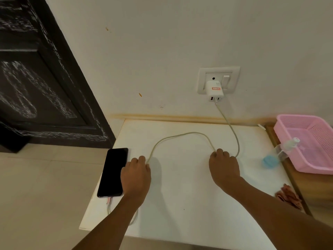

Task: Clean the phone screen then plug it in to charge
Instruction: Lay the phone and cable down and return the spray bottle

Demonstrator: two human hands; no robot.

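Observation:
A black phone [112, 171] lies face up at the left edge of the white table [189, 204], with the cable's plug in its near end. The pale charging cable [182, 134] loops across the table and up to a white charger [214, 90] in the wall socket [219, 79]. My left hand [136, 176] rests beside the phone, fingers curled on the cable. My right hand [224, 167] is closed on the cable further right. A brownish-red cloth [289, 196] lies crumpled at the right edge.
A pink plastic basket [310, 143] stands at the right, with a small clear spray bottle [288, 146] leaning on it and a blue cap-like object [270, 161] beside it. A dark door [41, 78] fills the left. Beige floor lies below the table's left edge.

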